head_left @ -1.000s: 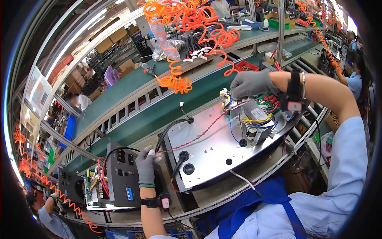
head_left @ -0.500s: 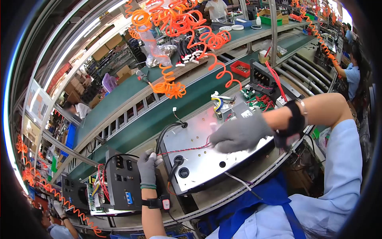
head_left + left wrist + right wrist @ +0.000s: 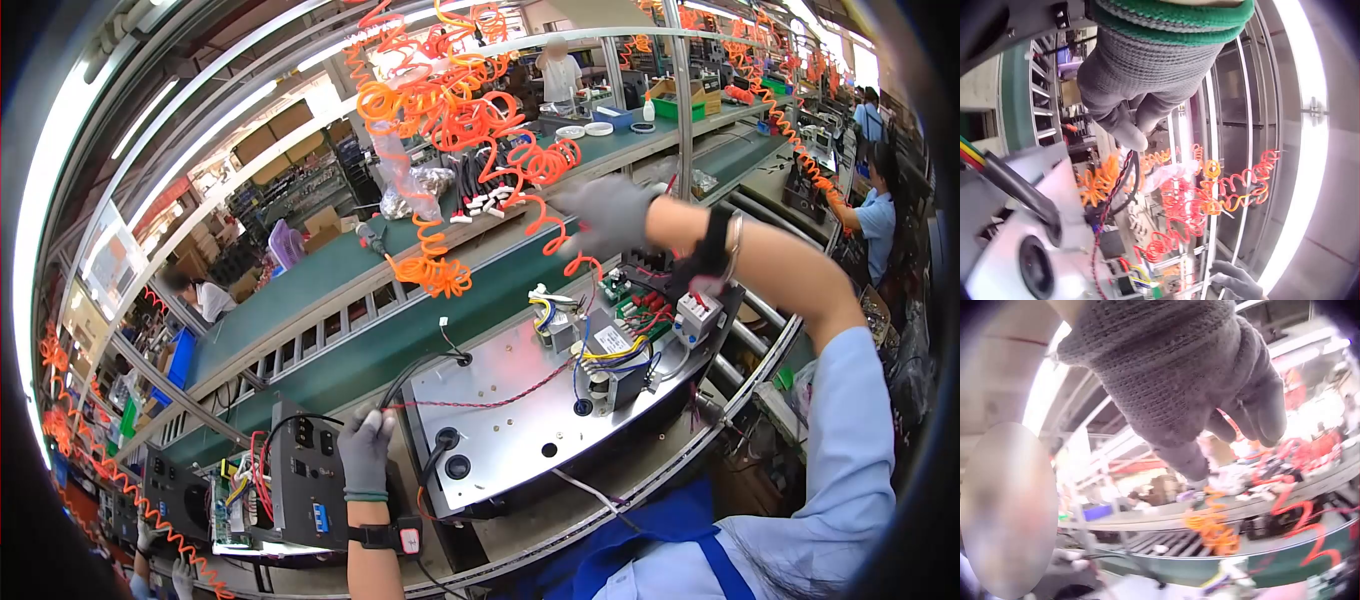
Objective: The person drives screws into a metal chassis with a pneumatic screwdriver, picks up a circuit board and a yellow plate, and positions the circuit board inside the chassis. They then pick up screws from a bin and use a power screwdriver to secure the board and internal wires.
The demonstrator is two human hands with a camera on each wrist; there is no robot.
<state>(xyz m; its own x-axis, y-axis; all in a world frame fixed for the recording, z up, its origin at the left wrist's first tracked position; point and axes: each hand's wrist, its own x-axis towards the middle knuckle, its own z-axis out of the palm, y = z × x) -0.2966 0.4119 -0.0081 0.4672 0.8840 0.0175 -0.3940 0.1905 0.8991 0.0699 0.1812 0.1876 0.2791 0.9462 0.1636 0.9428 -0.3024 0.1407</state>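
Head view: the left grip (image 3: 366, 452) pinches the red-and-black twisted wire (image 3: 500, 404), which runs rightward from it over the metal plate (image 3: 500, 465) toward the boxed module (image 3: 612, 342). The right grip (image 3: 608, 215) is raised beyond the plate, blurred.

Left wrist view: the left grip is narrow, with a black cable (image 3: 1134, 187) just beside the wire below it; best separate the two and guide the wire without tugging.

Right wrist view: fingers loosely bent, nothing visible in them; the orange coiled hose (image 3: 1213, 531) below deserves clearance.
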